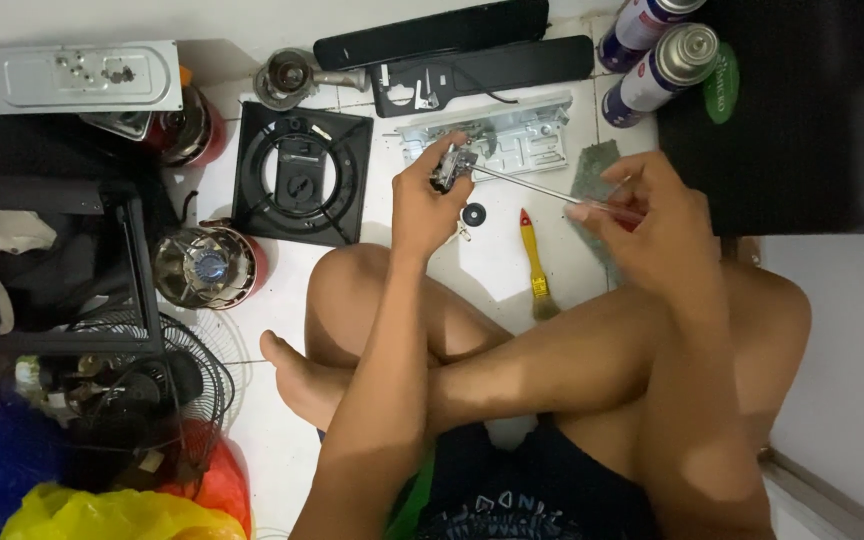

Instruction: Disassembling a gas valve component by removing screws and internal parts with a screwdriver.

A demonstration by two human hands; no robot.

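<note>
My left hand point(430, 200) grips a small metal stove part point(453, 167) and holds it up above the white tiled floor. My right hand point(652, 215) is closed on the handle of a long screwdriver point(527, 184), whose thin shaft runs left to the small part, tip against it. Both hands hover over my crossed legs. Just beyond them lies a grey metal plate point(512, 140) with holes. A small black round knob point(473, 214) sits on the floor under the shaft.
A yellow-handled brush point(533, 262) lies by my knee. A black burner frame point(299, 175), black panels point(472, 60), two spray cans point(664, 65), a grey metal cover point(82, 75), a round burner point(208, 266), a fan grille point(152, 390) and coloured bags surround me. A dark box point(802, 110) stands right.
</note>
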